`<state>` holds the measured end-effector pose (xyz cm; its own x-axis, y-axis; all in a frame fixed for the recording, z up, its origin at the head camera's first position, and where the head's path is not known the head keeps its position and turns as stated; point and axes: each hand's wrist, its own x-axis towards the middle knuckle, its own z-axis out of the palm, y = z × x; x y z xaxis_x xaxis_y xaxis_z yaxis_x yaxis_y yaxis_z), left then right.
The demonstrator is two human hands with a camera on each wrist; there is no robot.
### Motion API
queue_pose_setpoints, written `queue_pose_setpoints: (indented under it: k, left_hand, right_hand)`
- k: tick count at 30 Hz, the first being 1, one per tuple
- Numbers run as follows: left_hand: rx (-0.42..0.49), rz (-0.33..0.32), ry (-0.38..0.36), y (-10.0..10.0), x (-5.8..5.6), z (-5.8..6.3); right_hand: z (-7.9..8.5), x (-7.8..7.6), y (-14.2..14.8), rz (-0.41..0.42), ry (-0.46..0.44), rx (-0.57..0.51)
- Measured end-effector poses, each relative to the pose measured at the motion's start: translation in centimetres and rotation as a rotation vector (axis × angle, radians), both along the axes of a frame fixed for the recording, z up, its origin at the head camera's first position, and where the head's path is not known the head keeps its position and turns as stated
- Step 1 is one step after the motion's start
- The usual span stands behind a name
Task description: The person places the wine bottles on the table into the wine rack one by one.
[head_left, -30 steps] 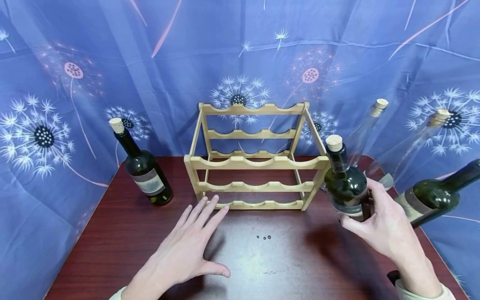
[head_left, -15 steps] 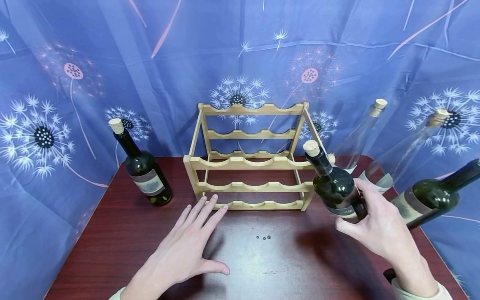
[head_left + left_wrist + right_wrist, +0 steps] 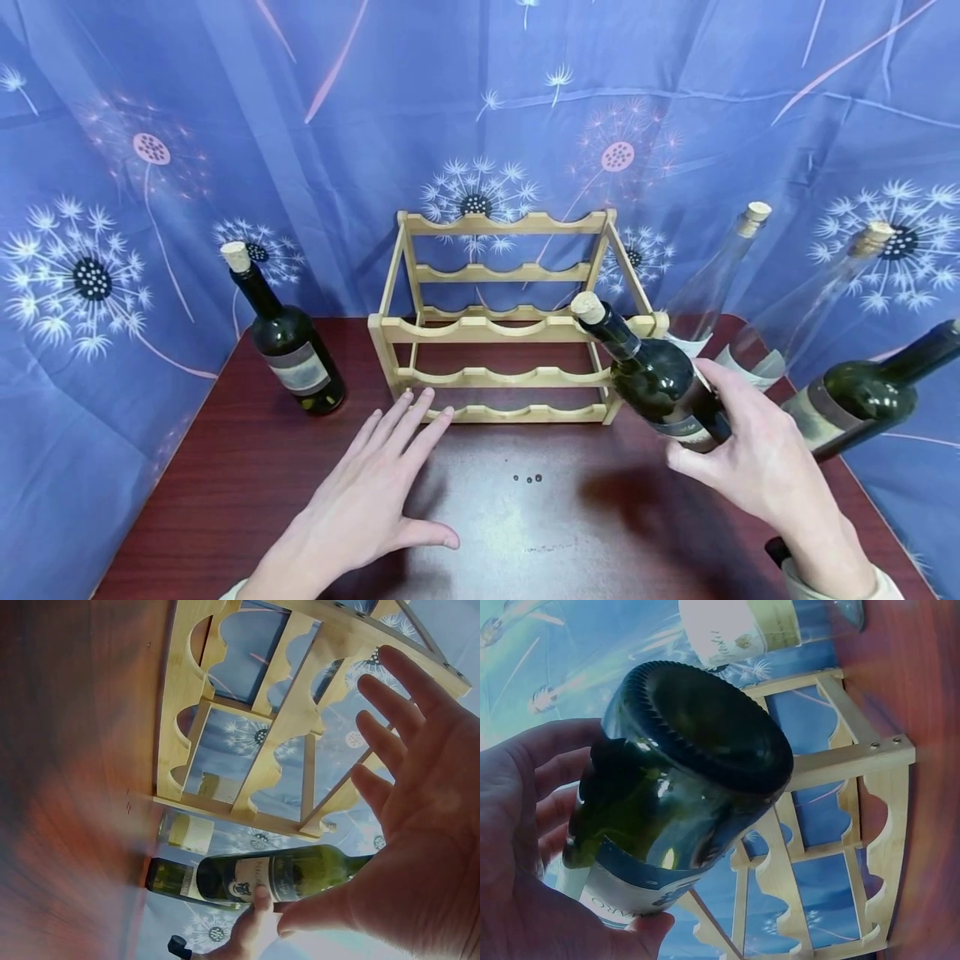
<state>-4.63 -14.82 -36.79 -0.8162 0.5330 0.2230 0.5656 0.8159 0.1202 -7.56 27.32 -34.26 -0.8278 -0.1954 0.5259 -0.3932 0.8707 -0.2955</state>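
My right hand grips a corked dark green wine bottle round its labelled body. The bottle leans left, its cork overlapping the front right of the wooden wine rack in the head view. Seen from the right wrist, the bottle's round base faces the camera, raised off the table, with fingers and thumb around the label. My left hand hovers before the rack's left front, fingers spread and holding nothing; the left wrist view shows its palm beside the scalloped rails.
Another corked green bottle stands on the table left of the rack. To the right are two clear corked bottles and a further dark green bottle. Several small dark dots mark the tabletop. A blue dandelion-print curtain hangs behind.
The bottle in my right hand has moved left and tipped from nearly upright to a clear leftward lean, its neck coming over the rack's right end. My left hand has hardly moved.
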Motion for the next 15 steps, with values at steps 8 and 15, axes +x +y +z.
queue_pose_setpoints:
  k: [8,15]
  left_hand:
    - [0.015,-0.008,0.056,0.0,0.1,0.6]
    - [0.046,-0.026,0.117,-0.1,0.1,1.4]
  right_hand:
    - [1.1,0.2,-0.7,0.046,0.039,0.004]
    - [1.9,0.2,-1.3,0.073,0.066,0.017]
